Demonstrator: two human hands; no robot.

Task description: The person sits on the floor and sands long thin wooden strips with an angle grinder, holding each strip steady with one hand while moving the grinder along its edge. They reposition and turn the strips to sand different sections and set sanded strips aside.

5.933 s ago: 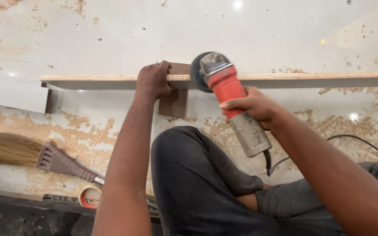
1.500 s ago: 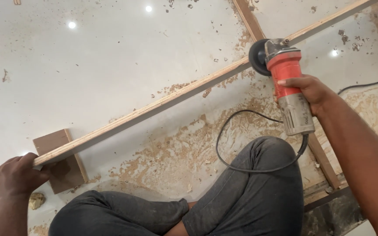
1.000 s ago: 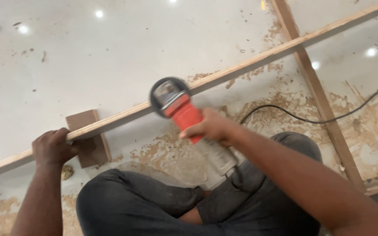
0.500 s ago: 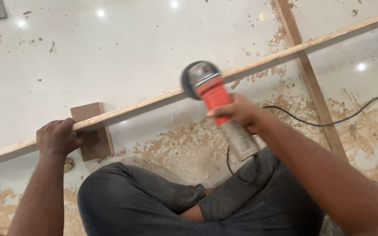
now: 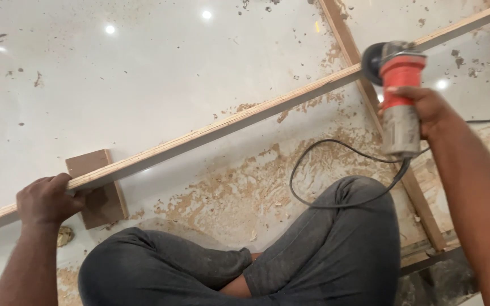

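Gripping the long wooden strip (image 5: pixel 228 122) near its low end, the left hand (image 5: pixel 49 199) is curled closed over the strip's top edge, pinning it on edge against the pale floor (image 5: pixel 143 68) just beside a small brown wood block (image 5: pixel 97 187) that is lying under the strip. The right hand (image 5: pixel 421 110) is wrapped tight around the grey body of a red angle grinder (image 5: pixel 398 96), holding its dark disc at the strip's far stretch, well apart from the left hand, where a second wooden batten (image 5: pixel 370 113) is crossing underneath. Whether the disc is touching the wood is hard to tell. The grinder's black cord (image 5: pixel 324 175) is looping down from the right hand and draping across the person's raised knee (image 5: pixel 341 226), with sawdust lying between the hands. From here the risks look plain: with the strip being held at only one end, the disc could be grabbing and kicking the far part sideways; the slack cord is sitting close enough to the tool to be snagged or nicked; and the knees are tucked directly below the right hand, in the path of a slip.
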